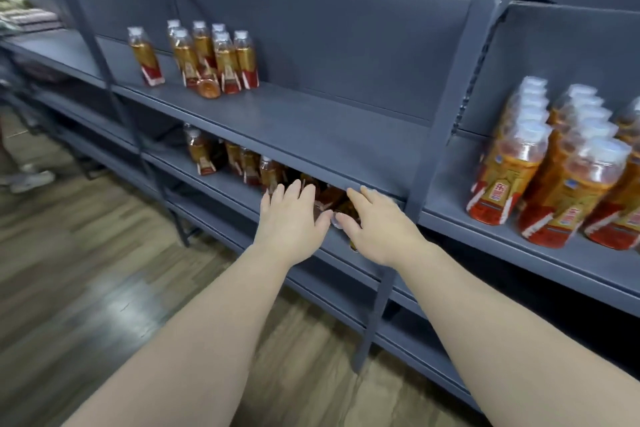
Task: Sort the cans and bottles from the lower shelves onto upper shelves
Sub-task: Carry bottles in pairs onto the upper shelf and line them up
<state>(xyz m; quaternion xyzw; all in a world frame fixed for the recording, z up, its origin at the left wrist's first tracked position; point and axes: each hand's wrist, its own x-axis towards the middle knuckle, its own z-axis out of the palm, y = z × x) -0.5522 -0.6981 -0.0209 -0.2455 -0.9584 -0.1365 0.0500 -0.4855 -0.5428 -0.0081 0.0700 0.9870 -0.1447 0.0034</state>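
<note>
Amber tea bottles with white caps and red-gold labels stand in a row on the lower shelf (pixel 221 180), such as one bottle (pixel 201 152) at its left end. My left hand (pixel 291 222) reaches in under the upper shelf's front edge (pixel 311 163) with its fingers spread over the bottles and holds nothing. Beside it, my right hand (pixel 379 227) wraps a tilted bottle (pixel 337 220), whose white cap shows by my thumb. On the upper shelf stands a cluster of the same bottles (pixel 221 55), with a lone one (pixel 145 57) to its left and one lying down (pixel 209 88).
A grey upright post (pixel 446 121) divides the bays just right of my hands. The right bay's shelf (pixel 519 246) holds packed rows of bottles (pixel 554 166). Wooden floor (pixel 86 270) lies below. A person's shoe (pixel 31 180) shows at far left.
</note>
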